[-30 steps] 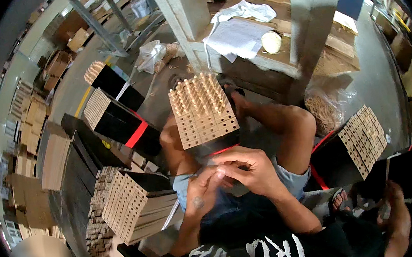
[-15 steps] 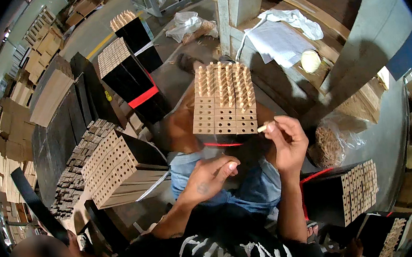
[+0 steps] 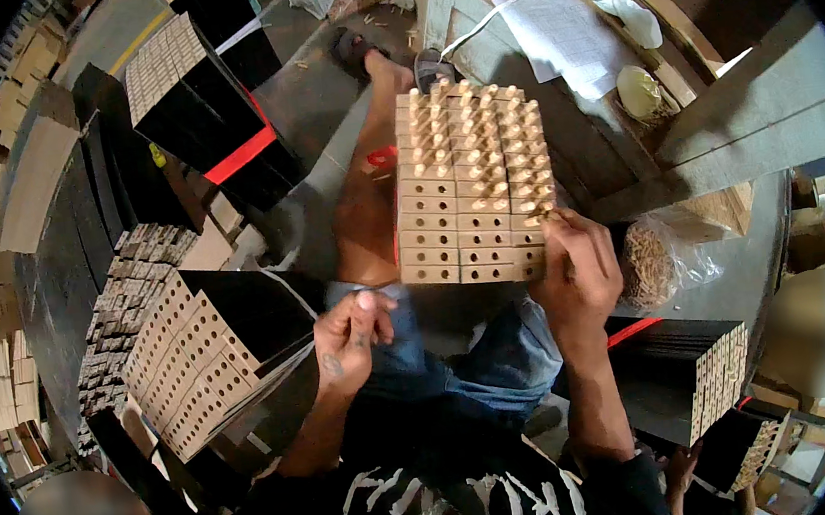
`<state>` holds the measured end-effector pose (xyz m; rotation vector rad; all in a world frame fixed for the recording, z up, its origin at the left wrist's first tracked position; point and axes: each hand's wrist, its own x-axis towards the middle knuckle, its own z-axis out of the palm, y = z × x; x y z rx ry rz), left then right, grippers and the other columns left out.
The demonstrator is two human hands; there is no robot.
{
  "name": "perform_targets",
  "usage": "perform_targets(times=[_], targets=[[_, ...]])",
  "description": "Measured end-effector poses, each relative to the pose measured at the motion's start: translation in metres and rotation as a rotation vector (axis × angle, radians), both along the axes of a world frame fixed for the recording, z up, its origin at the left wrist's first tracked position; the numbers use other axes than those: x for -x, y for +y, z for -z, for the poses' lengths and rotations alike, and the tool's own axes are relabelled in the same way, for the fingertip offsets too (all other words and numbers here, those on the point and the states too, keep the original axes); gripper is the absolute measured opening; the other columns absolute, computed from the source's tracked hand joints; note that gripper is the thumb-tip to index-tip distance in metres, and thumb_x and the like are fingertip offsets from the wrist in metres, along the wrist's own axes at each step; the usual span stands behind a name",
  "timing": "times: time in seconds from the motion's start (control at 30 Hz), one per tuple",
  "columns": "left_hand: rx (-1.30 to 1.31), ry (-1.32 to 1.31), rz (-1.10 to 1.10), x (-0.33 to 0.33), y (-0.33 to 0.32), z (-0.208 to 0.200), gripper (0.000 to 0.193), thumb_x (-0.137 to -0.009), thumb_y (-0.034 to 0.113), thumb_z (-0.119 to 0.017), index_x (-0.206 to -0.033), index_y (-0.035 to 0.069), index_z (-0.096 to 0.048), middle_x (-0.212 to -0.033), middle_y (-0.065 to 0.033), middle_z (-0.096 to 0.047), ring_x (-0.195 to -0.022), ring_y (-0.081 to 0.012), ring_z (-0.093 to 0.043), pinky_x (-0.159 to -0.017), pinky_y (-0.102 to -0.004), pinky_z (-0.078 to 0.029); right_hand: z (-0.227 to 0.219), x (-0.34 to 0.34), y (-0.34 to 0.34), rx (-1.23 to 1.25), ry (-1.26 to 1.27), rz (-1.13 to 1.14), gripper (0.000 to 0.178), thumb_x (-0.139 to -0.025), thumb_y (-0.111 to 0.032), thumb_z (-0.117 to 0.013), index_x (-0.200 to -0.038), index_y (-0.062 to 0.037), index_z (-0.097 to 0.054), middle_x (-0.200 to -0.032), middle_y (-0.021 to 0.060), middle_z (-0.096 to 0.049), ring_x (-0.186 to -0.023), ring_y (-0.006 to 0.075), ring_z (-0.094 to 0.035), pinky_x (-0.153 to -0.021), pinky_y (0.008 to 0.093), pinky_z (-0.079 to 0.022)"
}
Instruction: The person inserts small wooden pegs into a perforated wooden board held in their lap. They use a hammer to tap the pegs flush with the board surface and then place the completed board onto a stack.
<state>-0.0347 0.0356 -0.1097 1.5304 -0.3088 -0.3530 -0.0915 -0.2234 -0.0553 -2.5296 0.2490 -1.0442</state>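
Observation:
A bundle of drilled wooden pieces stands between my legs, its holed ends facing up. Pale wooden dowels stick up from the far rows; the near rows show open, dark holes. My right hand is at the bundle's right edge, its fingertips pinching a wooden dowel at a hole in the right column. My left hand is curled closed, thumb on top, near my left knee and apart from the bundle. Whatever lies inside those fingers is hidden.
At left stands another drilled bundle with black sides. Further back is a red-banded black stack. A clear bag of dowels lies at right, near a pillar. Other people are at both lower sides.
My right hand has brought the dowel from beside the bundle onto its right column. My left hand has moved left, away from the bundle. The whole view has shifted.

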Motion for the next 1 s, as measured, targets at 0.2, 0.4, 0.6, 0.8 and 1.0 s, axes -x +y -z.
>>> perform_targets(times=[0.2,0.4,0.6,0.8,1.0], targets=[[0.145,0.103,-0.166,-0.031,-0.025,0.049,0.034,-0.106,0.028,-0.049,-0.096,0.000,-0.064,-0.073,-0.0062,-0.061,-0.060,-0.0108,-0.053,-0.056,-0.0259,-0.042,0.000,0.024,0.003,-0.126,0.071,0.025,0.035,-0.081,0.001,-0.071,-0.115,-0.0081,-0.069,-0.113,0.0134,-0.066,-0.104,0.0358,-0.059,-0.088,0.0412,-0.048],[0.103,0.312,-0.049,-0.028,-0.030,0.093,0.020,-0.101,0.019,-0.052,-0.110,0.002,-0.056,-0.079,-0.0093,-0.061,-0.065,-0.0170,-0.055,-0.055,-0.0308,-0.042,0.044,0.082,-0.016,-0.499,0.047,0.285,0.029,-0.087,-0.002,-0.065,-0.117,-0.0024,-0.067,-0.111,0.0192,-0.067,-0.103,0.0353,-0.065,-0.088,0.0375,-0.051],[-0.096,0.528,-0.112,-0.027,-0.013,0.128,0.023,-0.100,0.021,-0.054,-0.115,0.003,-0.053,-0.082,-0.0124,-0.061,-0.066,-0.0210,-0.055,-0.058,-0.0343,-0.043,0.148,0.093,-0.141,-0.526,-0.128,0.907,0.023,-0.091,-0.007,-0.058,-0.110,0.0046,-0.066,-0.111,0.0229,-0.067,-0.103,0.0379,-0.064,-0.093,0.0396,-0.049],[-0.207,0.533,-0.126,-0.028,0.006,0.152,0.026,-0.100,0.023,-0.055,-0.118,0.003,-0.053,-0.088,-0.0129,-0.061,-0.072,-0.0218,-0.056,-0.063,-0.0349,-0.044,0.209,0.064,-0.325,-0.101,0.353,1.408,0.029,-0.087,-0.014,-0.053,-0.103,0.0025,-0.071,-0.101,0.0241,-0.069,-0.102,0.0377,-0.064,-0.094,0.0434,-0.046],[-0.288,0.515,-0.068,-0.025,0.012,0.186,0.029,-0.100,0.024,-0.056,-0.120,0.003,-0.053,-0.093,-0.0133,-0.061,-0.077,-0.0226,-0.057,-0.067,-0.0356,-0.045,0.239,0.196,-0.442,-0.133,1.025,1.067,0.042,-0.093,-0.037,-0.053,-0.106,-0.0020,-0.072,-0.110,0.0186,-0.071,-0.108,0.0347,-0.067,-0.087,0.0463,-0.054]])
